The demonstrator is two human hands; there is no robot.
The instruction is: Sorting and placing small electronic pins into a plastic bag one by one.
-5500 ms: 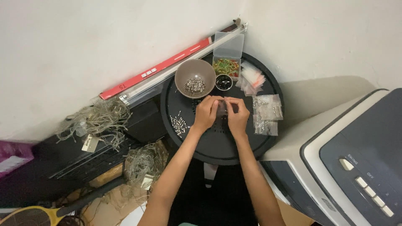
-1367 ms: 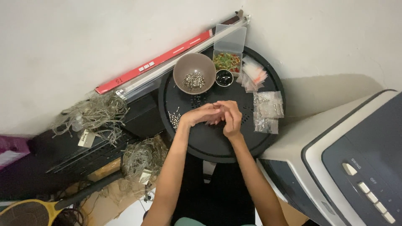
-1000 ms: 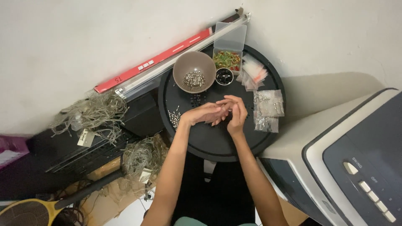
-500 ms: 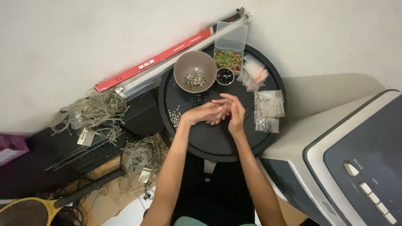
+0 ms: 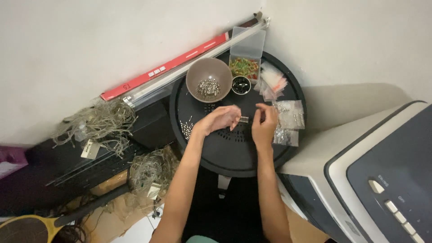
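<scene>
My left hand [image 5: 219,120] and my right hand [image 5: 264,126] are over a round black tray-like table [image 5: 234,153]. The left hand pinches a short string of small silver beads [image 5: 243,119] at its fingertips. The right hand's fingers are curled together close to the right, a small gap from the bead string; what they hold is too small to tell. A brown bowl [image 5: 209,86] with silver beads stands just beyond the left hand. A small heap of loose silver beads [image 5: 185,129] lies left of the left wrist.
A small black cup [image 5: 241,85], a clear box of coloured bits [image 5: 245,66] and clear plastic bags [image 5: 288,120] lie on the table's far and right side. A red and white long bar [image 5: 171,67] leans on the wall. A grey machine [image 5: 373,180] stands at right. Tangled fibre [image 5: 103,123] lies left.
The hands have drawn slightly apart; the right hand shifted right, away from the left hand's bead string.
</scene>
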